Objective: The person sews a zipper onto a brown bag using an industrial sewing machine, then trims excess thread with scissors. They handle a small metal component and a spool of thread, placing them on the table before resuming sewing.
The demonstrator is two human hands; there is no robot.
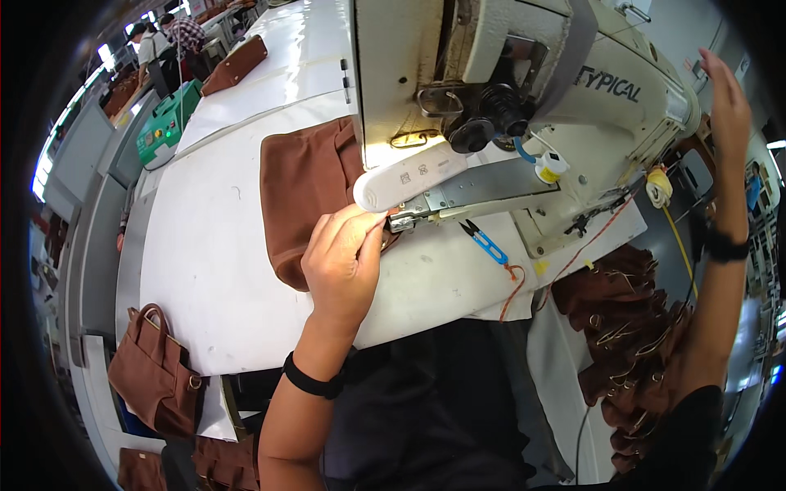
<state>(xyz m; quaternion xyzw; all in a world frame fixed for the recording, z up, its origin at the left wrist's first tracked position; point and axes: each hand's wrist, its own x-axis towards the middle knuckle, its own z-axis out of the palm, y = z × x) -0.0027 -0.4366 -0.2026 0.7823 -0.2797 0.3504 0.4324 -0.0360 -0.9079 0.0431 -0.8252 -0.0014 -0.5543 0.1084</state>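
My left hand (342, 255) is at the sewing machine's narrow arm, its fingertips pinched together on the edge of a brown leather bag (299, 200). The bag lies on the white table, and part of it is hidden behind the machine head (426, 74). Off to the far right, my right hand (727, 106) is raised beside the handwheel end of the sewing machine (622, 90). Its fingers are stretched out, and nothing shows in them. Blue thread snips (485, 241) with an orange cord lie right of my left hand.
A finished-looking brown handbag (155, 368) stands at the table's left edge. Several brown leather pieces (630, 327) are heaped at the lower right. A green machine (168, 127) and a brown case (236, 64) sit at the far left, with people (155, 49) beyond.
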